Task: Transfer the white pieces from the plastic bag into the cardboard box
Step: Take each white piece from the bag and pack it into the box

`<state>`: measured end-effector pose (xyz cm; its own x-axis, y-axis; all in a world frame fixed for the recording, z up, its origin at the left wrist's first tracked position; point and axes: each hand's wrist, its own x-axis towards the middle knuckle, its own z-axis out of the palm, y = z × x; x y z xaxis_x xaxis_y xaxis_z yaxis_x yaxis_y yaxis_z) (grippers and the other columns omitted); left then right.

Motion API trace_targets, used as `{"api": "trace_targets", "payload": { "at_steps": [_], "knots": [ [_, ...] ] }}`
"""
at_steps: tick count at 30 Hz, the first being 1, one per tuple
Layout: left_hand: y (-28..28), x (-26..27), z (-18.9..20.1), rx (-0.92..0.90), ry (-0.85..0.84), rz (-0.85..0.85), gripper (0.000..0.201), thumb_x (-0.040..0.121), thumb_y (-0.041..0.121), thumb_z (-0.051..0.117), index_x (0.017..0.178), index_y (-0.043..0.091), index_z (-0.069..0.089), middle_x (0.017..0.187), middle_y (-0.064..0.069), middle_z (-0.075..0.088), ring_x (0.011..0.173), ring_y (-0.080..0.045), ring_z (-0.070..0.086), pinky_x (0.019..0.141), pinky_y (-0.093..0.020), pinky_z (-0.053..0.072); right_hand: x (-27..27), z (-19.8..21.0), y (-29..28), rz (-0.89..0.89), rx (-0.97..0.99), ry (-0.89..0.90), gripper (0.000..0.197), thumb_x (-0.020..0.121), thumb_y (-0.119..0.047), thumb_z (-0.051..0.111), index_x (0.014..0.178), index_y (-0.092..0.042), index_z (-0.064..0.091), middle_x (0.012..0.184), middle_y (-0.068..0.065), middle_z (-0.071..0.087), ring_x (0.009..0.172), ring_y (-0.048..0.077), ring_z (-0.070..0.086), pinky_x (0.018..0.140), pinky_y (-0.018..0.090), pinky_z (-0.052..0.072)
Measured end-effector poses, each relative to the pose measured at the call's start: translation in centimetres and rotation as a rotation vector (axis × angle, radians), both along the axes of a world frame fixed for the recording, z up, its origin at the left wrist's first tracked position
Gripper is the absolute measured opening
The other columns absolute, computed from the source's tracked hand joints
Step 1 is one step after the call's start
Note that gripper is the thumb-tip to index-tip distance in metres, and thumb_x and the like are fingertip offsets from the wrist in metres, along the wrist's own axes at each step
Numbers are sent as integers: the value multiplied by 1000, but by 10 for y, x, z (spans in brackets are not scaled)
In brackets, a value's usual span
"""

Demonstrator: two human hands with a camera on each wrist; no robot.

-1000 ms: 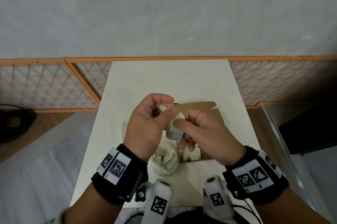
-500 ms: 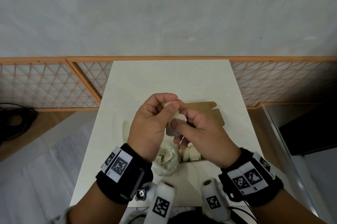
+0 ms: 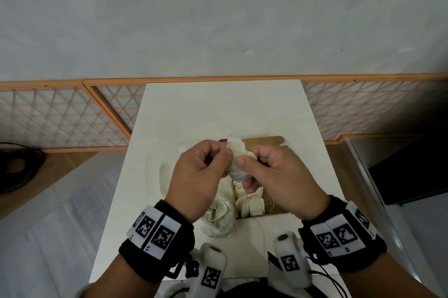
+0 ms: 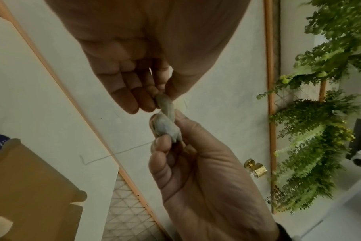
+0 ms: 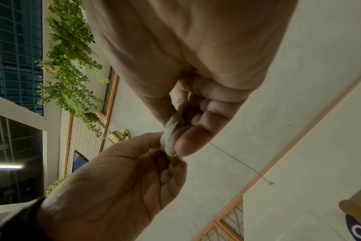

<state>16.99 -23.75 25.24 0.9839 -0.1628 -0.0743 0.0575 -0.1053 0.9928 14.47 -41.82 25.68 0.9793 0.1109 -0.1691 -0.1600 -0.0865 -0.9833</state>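
1. The small white soft fabric pouch (image 3: 238,161) is pinched between the left hand (image 3: 198,176) and right hand (image 3: 274,176), above the open brown cardboard box (image 3: 264,200) at the white table's (image 3: 218,108) near edge.
2. It looks light, limp and crushable; the edges suit gripping, and its trailing thread (image 4: 118,151) could snag.
3. Compared with a second ago, the hands sit slightly farther apart, with the pouch stretched between them; the clear plastic bag (image 3: 218,217) is unmoved.

I am observing the cardboard box (image 3: 278,208) lying on the desk (image 3: 218,113), right of centre, with pieces (image 3: 252,203) inside it. The plastic bag (image 3: 218,217) is sitting just left of the box. Both hands (image 3: 240,169) are meeting above them, holding one piece (image 3: 236,159) between them.
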Motion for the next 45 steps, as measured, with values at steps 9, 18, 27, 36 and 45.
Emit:
{"api": "trace_targets", "payload": {
  "at_steps": [9,18,27,36,45],
  "knots": [
    [2,-1,7,-334,283,22,16,104,13,57,94,4,66,92,-16,72,87,-27,73,79,-36,62,1,-2,-3,-23,62,28,18,105,-14,61,100,1,71,82,15,76,66,19,69,63,32,62],
    [3,-2,2,-151,21,78,20,94,28,73,87,10,69,83,-21,64,74,-19,62,70,-29,57,3,-8,-3,7,67,51,19,103,-13,63,99,3,72,78,12,74,65,17,69,61,25,58],
    [5,-8,-7,-189,47,-64,21,90,28,77,92,8,72,91,-8,74,82,-17,67,79,-30,53,11,-17,1,-38,101,98,22,105,-22,63,110,-6,78,97,19,76,84,19,72,70,28,60],
    [2,-7,-29,-83,56,59,12,93,17,76,90,9,67,83,-10,78,76,-24,74,74,-34,59,6,-13,7,134,47,65,24,108,-16,56,114,-2,75,107,24,72,101,31,73,81,29,62],
    [20,-6,-48,170,24,-43,25,98,19,71,120,31,68,94,14,75,77,-15,72,73,-34,61,18,-30,23,283,-191,45,34,106,-8,49,131,-17,71,101,7,77,90,13,73,80,32,63]
  ]
}}
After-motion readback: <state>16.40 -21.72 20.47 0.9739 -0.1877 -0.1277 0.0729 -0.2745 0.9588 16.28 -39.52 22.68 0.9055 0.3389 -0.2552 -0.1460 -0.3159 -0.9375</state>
